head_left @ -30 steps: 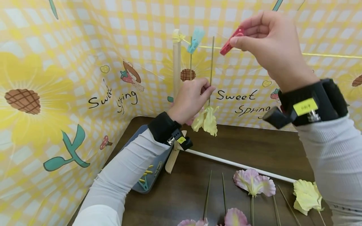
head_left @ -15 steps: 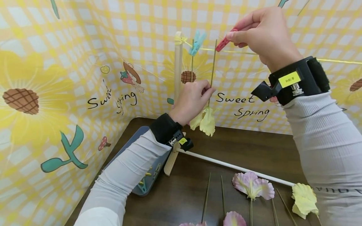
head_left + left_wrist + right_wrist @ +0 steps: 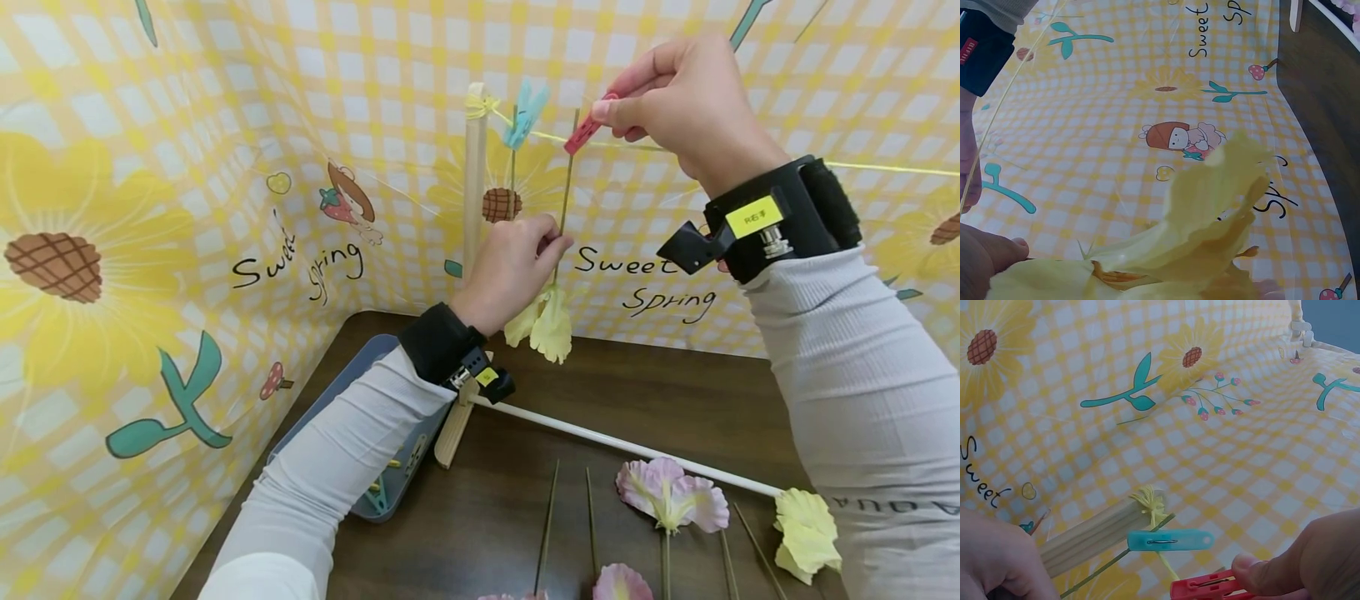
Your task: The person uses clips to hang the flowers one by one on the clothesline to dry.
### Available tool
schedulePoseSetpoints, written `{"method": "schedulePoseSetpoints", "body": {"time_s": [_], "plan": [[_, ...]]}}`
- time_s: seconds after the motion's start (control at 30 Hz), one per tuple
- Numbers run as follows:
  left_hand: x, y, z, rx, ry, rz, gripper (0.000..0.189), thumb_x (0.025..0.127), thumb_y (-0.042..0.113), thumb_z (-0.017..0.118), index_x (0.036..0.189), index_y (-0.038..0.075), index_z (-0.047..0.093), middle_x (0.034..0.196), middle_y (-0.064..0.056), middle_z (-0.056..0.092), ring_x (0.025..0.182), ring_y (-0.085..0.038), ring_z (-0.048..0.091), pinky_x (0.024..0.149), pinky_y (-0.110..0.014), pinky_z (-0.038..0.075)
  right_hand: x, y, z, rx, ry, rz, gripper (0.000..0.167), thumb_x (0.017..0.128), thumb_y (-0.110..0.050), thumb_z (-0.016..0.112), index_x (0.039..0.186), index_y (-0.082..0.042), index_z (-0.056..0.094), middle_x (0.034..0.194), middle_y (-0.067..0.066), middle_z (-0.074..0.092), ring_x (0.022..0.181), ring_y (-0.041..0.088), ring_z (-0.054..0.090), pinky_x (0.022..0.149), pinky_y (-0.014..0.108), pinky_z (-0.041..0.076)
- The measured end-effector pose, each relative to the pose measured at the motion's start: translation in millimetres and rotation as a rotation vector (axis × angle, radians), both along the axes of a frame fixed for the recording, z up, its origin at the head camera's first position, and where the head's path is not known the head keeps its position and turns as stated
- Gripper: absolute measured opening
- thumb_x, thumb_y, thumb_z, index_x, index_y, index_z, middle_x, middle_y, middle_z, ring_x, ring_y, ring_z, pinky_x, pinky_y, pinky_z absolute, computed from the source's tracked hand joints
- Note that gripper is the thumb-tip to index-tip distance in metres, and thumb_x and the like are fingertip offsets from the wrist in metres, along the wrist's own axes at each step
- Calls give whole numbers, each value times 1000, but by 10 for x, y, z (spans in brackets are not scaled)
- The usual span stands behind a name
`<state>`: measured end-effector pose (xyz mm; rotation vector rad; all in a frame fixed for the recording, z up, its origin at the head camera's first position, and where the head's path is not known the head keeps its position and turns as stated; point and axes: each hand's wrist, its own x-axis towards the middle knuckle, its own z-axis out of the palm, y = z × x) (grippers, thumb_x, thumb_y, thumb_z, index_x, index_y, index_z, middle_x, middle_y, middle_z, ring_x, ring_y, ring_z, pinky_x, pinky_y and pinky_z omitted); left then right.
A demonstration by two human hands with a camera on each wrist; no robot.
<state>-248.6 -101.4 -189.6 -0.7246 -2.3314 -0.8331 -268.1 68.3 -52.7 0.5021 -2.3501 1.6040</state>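
Observation:
My left hand [image 3: 510, 262] pinches the stem [image 3: 567, 187] of a yellow artificial flower [image 3: 552, 325], which hangs head-down; its petals fill the lower part of the left wrist view. Between the thumb and fingers of my right hand [image 3: 686, 104] is a red clothespin [image 3: 588, 129], its tip overlapping the upper stem beside the yellow string [image 3: 885, 169]. To the left, a light-blue clothespin [image 3: 527, 117] clips another stem to this string. The string is tied round the top of a wooden post [image 3: 475, 183]. My left hand hides what hangs below the other stem.
A blue-grey tray [image 3: 375, 354] with more clothespins lies under my left forearm. From the post's wooden foot [image 3: 453, 433] a white rod [image 3: 570, 425] runs rightward. Pink flowers [image 3: 667, 492] and a yellow flower [image 3: 805, 533] lie on the dark table [image 3: 645, 383]. Patterned cloth surrounds it.
My right hand has moved left and down, bringing the red clothespin from beside the stem onto it at the string. My left hand has stayed nearly still with the yellow flower.

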Motion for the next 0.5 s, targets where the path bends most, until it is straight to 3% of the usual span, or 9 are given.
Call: {"method": "schedulePoseSetpoints", "body": {"time_s": [0.37,0.5], "plan": [[9,-9,-16,-15,-37,16,22,98,20,61,81,7,63,69,-1,57,56,-13,48,54,-24,37,-25,42,-6,54,-55,93,13,82,-11,79,88,-3,70,82,5,71,77,19,65,69,23,54],[1,-23,-21,-32,-43,22,22,99,21,60,83,7,65,70,-1,58,56,-13,49,54,-24,36,-47,45,-10,95,-69,104,20,84,-14,77,96,-1,67,84,3,70,80,18,65,69,22,54]]}}
